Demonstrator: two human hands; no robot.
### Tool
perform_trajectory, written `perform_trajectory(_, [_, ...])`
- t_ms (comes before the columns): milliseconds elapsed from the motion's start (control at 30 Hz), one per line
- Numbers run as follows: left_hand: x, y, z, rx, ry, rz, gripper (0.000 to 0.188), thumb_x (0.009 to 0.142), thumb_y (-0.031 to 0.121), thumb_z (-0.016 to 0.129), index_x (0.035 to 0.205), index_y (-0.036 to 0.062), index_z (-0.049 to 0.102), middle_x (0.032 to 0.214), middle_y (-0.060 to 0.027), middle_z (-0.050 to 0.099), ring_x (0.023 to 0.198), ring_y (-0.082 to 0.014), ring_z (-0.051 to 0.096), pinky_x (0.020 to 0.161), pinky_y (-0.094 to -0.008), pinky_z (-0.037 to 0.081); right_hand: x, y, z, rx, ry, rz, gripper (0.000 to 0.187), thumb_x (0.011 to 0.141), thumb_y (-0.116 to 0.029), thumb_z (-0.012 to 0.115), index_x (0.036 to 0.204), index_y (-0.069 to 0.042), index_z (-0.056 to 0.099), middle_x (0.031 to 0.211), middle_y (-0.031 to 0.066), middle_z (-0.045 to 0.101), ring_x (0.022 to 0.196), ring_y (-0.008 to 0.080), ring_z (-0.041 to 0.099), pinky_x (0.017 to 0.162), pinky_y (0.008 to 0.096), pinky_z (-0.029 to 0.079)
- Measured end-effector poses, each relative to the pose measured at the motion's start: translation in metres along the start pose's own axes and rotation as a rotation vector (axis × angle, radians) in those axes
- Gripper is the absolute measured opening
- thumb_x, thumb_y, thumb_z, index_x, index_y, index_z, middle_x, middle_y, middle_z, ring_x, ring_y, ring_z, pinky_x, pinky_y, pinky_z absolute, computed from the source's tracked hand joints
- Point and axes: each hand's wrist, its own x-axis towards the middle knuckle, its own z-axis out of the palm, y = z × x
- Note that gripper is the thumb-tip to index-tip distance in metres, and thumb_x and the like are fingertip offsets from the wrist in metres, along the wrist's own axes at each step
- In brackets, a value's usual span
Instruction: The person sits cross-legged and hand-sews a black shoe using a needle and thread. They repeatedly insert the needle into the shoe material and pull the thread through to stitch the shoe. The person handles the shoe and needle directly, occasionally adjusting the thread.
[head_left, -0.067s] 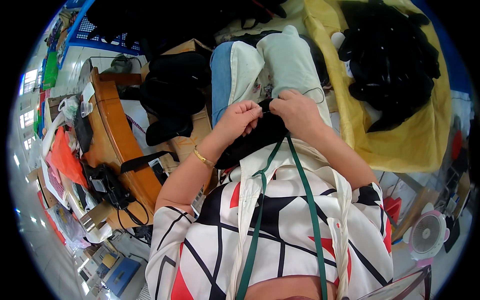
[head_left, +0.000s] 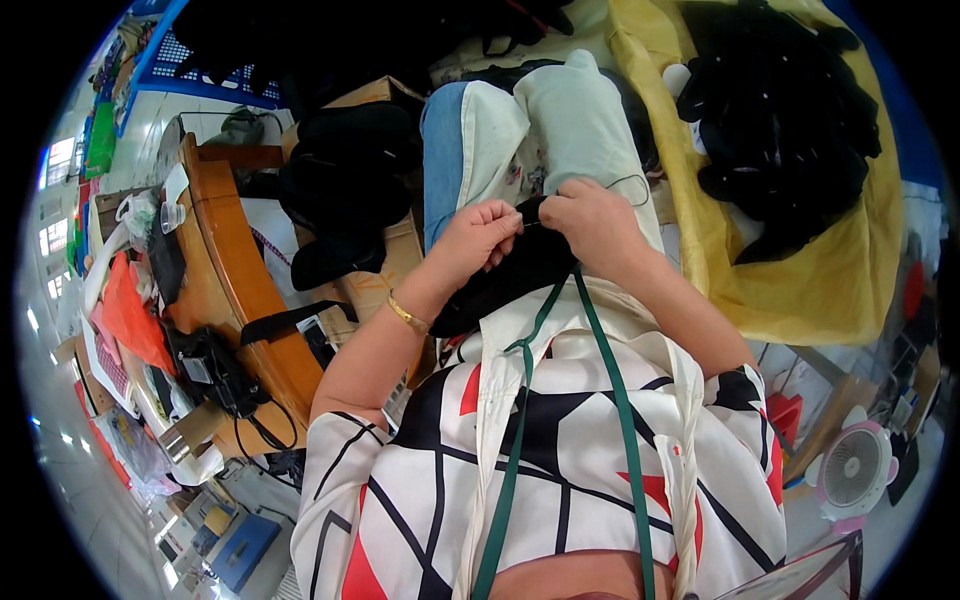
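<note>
My left hand (head_left: 482, 237) is closed in a pinch, thumb against forefinger. Close beside it, my right hand (head_left: 592, 226) pinches one end of a thin, pale, straight sliver that looks like a sewing needle (head_left: 532, 225). A fine dark thread (head_left: 640, 186) curls out behind the right hand. Whether the left fingertips grip the needle, thread or cloth is too small to tell. Under both hands a soft black fabric piece (head_left: 535, 262) lies on my lap, partly covered by my fingers and wrists.
Black plush pieces (head_left: 345, 190) lie on a cardboard box to the left, beside a wooden bench (head_left: 222, 250) with a black bag (head_left: 205, 370). On the right, a yellow sheet (head_left: 800, 315) bears a heap of black pieces (head_left: 785, 120). A small fan (head_left: 855, 455) stands lower right.
</note>
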Motion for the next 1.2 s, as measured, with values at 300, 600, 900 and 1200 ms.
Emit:
perform_trajectory(300, [0.003,-0.014,0.006,0.068,0.066,0.030,0.013,0.095,0.022,0.066,0.094,0.0095,0.066,0.077,0.0031,0.061,0.066,-0.0044,0.052,0.053,-0.0185,0.039,0.004,-0.002,0.016,0.522,0.048,0.233,0.009,0.092,-0.017,0.065,0.097,-0.011,0.067,0.086,0.0057,0.065,0.073,0.0214,0.066,0.063,0.0327,0.052])
perform_trajectory(600, [-0.006,-0.016,-0.001,-0.287,0.063,-0.075,0.012,0.096,0.020,0.065,0.091,0.0092,0.065,0.077,0.0025,0.062,0.061,-0.0029,0.050,0.048,-0.0163,0.036,-0.053,0.149,-0.066,1.810,0.982,0.808,0.020,0.097,-0.009,0.059,0.080,-0.001,0.056,0.069,0.0086,0.059,0.063,0.0198,0.058,0.089,0.0407,0.056])
perform_trajectory(900, [-0.008,-0.011,-0.002,-0.321,0.046,-0.073,0.014,0.093,0.019,0.069,0.084,0.0094,0.062,0.074,0.0025,0.061,0.060,-0.0058,0.051,0.050,-0.0191,0.038,-0.087,0.174,-0.066,1.486,1.433,0.886,0.022,0.103,-0.007,0.047,0.082,-0.002,0.046,0.070,0.0037,0.045,0.062,0.0157,0.043,0.101,0.0541,0.052])
perform_trajectory(1200, [0.012,-0.003,0.019,0.617,0.376,0.722,0.040,0.079,0.012,0.079,0.062,0.0042,0.044,0.066,-0.0058,0.049,0.068,-0.0178,0.053,0.065,-0.0324,0.043,-0.083,0.139,-0.087,1.452,1.347,0.649,0.017,0.101,-0.007,0.051,0.085,-0.003,0.050,0.070,0.0039,0.049,0.062,0.0143,0.046,0.104,0.0523,0.050])
